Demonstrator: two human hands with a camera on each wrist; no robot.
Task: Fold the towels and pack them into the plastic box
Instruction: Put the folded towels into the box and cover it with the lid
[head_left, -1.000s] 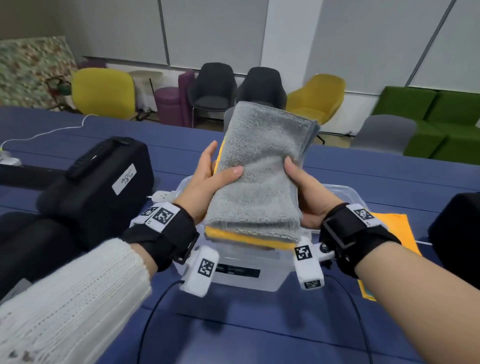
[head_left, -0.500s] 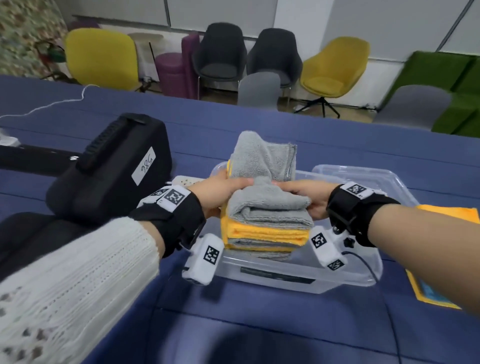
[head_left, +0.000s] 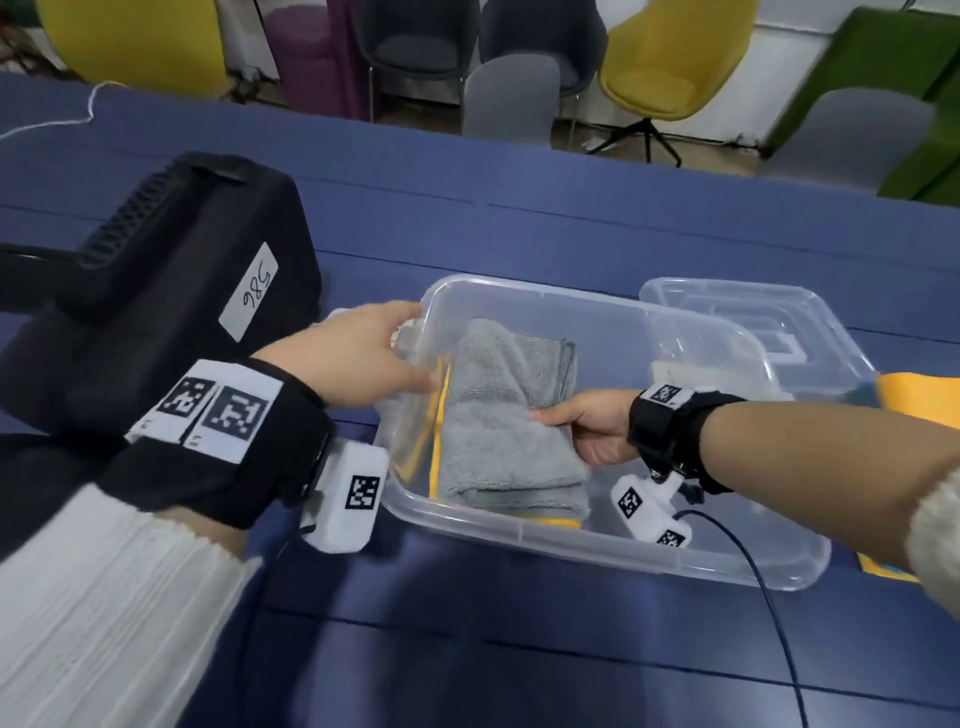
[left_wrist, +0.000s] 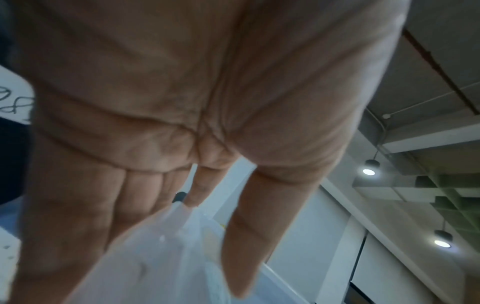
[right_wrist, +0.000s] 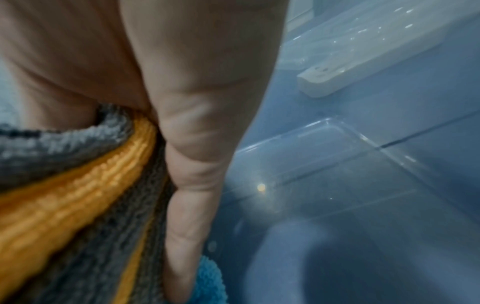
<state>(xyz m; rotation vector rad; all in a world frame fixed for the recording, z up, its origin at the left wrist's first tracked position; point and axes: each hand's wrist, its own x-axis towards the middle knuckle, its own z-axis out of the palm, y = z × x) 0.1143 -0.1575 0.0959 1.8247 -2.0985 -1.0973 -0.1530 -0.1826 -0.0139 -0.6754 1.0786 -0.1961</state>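
Blue table filling mid-frame, your right hand pinching the towels inside the box, your left hand lying spread against its left wall.

The box at the centre of the head view is clear, glossy plastic, as is the lid behind it. The grey towel inside is fluffy, matt cloth with a yellow towel beneath. The case at left looks matt black fabric with a paper label. The table is smooth, matt blue.
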